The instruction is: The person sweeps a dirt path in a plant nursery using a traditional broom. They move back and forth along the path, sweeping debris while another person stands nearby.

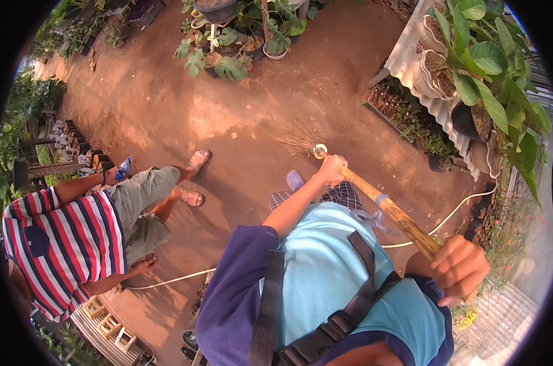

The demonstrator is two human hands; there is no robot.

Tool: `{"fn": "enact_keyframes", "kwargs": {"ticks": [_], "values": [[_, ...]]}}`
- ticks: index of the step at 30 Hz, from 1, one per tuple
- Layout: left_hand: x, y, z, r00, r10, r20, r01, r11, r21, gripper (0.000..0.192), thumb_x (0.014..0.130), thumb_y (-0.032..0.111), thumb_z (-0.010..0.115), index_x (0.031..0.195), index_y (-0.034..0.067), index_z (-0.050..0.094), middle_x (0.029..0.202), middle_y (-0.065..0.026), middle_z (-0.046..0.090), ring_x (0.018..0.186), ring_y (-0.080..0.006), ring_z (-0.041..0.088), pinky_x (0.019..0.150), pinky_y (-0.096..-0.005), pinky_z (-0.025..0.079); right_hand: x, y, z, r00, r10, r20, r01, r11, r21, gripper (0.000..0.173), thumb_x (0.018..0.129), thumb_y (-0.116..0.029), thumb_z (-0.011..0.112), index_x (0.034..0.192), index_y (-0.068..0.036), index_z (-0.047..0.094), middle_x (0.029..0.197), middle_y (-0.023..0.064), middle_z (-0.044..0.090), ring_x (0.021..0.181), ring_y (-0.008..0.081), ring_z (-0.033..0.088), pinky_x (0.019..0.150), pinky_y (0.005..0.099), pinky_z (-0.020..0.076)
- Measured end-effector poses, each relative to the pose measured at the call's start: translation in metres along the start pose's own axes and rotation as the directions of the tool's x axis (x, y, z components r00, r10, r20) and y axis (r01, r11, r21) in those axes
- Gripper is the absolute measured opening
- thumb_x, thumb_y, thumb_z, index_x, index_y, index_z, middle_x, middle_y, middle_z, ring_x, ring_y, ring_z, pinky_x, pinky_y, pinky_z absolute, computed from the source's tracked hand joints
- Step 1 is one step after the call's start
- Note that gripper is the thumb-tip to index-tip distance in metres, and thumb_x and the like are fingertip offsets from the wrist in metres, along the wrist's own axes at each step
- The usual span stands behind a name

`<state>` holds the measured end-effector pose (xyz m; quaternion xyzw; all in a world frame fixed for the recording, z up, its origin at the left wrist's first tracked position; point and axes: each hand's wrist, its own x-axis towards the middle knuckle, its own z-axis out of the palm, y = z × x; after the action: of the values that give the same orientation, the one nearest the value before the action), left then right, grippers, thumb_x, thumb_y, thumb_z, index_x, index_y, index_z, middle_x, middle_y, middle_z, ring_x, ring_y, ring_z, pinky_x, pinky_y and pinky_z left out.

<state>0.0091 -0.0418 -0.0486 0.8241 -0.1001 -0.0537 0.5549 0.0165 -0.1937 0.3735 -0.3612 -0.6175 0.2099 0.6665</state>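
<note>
A stick broom with a long wooden handle (pixel 402 217) runs diagonally in front of my body. My left hand (pixel 332 170) is wrapped around the lower handle, just above a shiny metal collar (pixel 320 150). Higher up, near the handle's top end, my right hand (pixel 459 270) grips the wood. Thin twig bristles (pixel 297 137) fan out over the brown bare ground (pixel 239 174) ahead of my feet. A pale strip of cloth or plastic (pixel 380 201) is tied around the middle of the handle. One blue clog (pixel 295 180) shows below my checked trousers.
A person in a striped shirt (pixel 70 247) stands at left, holding a small blue packet (pixel 123 170). Potted plants (pixel 230 50) stand ahead; more pots (pixel 434 75) sit on corrugated sheeting (pixel 409 59) at right. A pale hose (pixel 450 224) crosses the ground.
</note>
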Motion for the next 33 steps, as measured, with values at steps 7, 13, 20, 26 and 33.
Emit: {"fn": "enact_keyframes", "kwargs": {"ticks": [7, 13, 20, 26, 33], "values": [[0.004, 0.056, -0.021, 0.997, 0.057, 0.061, -0.063, 0.993, 0.101, 0.016, 0.049, 0.019, 0.069, 0.058, 0.01, 0.058, 0.064, -0.0072, 0.059, 0.076, -0.0262, 0.056, 0.068, -0.0414, 0.037, -0.001, -0.05, 0.007, 0.932, -0.358, -0.056, 0.357, 0.934, -0.029, 0.024, 0.067, -0.005, 0.072, 0.054, -0.007, 0.052, 0.048, 0.0024, 0.051, 0.04, 0.0119, 0.049, 0.042, 0.0228, 0.0404], [0.04, -0.007, -0.026, 0.984, 0.171, -0.053, -0.17, 0.985, 0.031, 0.026, 0.047, 0.02, 0.071, 0.052, 0.008, 0.049, 0.055, -0.0098, 0.051, 0.056, -0.0296, 0.053, 0.056, -0.037, 0.039, -0.025, -0.013, 0.012, 0.933, 0.131, -0.334, -0.193, 0.968, -0.159, 0.016, 0.062, -0.001, 0.073, 0.06, 0.0, 0.057, 0.059, 0.0097, 0.056, 0.047, 0.0199, 0.053, 0.042, 0.0295, 0.0426], [0.036, 0.052, 0.023, 0.966, 0.099, 0.239, -0.107, 0.994, 0.023, 0.023, 0.052, 0.019, 0.072, 0.059, 0.006, 0.054, 0.061, -0.0108, 0.055, 0.067, -0.0304, 0.055, 0.067, -0.0396, 0.041, -0.019, -0.057, 0.014, 0.955, -0.168, -0.246, 0.107, 0.963, -0.246, 0.015, 0.061, -0.002, 0.074, 0.061, -0.003, 0.059, 0.057, 0.0069, 0.055, 0.048, 0.0161, 0.055, 0.043, 0.026, 0.0427], [-0.021, 0.081, -0.025, 0.994, 0.029, -0.103, -0.022, 0.997, 0.07, 0.025, 0.06, 0.022, 0.071, 0.059, 0.006, 0.052, 0.067, -0.0091, 0.056, 0.076, -0.0296, 0.052, 0.078, -0.0417, 0.036, 0.008, -0.062, 0.001, 0.973, -0.186, -0.137, 0.193, 0.981, 0.038, 0.024, 0.068, 0.0, 0.068, 0.053, -0.005, 0.049, 0.049, 0.0029, 0.044, 0.038, 0.0138, 0.043, 0.037, 0.0256, 0.0306], [-0.021, 0.019, 0.003, 0.989, -0.05, -0.141, 0.024, 0.984, -0.178, 0.026, 0.048, 0.016, 0.071, 0.051, 0.007, 0.047, 0.055, -0.0093, 0.05, 0.055, -0.0285, 0.052, 0.056, -0.0381, 0.037, 0.007, -0.007, -0.039, 0.997, 0.068, -0.021, -0.06, 0.965, 0.256, 0.034, 0.072, 0.005, 0.063, 0.049, -0.005, 0.042, 0.047, 0.0019, 0.039, 0.033, 0.0135, 0.038, 0.033, 0.0274, 0.021]]}}
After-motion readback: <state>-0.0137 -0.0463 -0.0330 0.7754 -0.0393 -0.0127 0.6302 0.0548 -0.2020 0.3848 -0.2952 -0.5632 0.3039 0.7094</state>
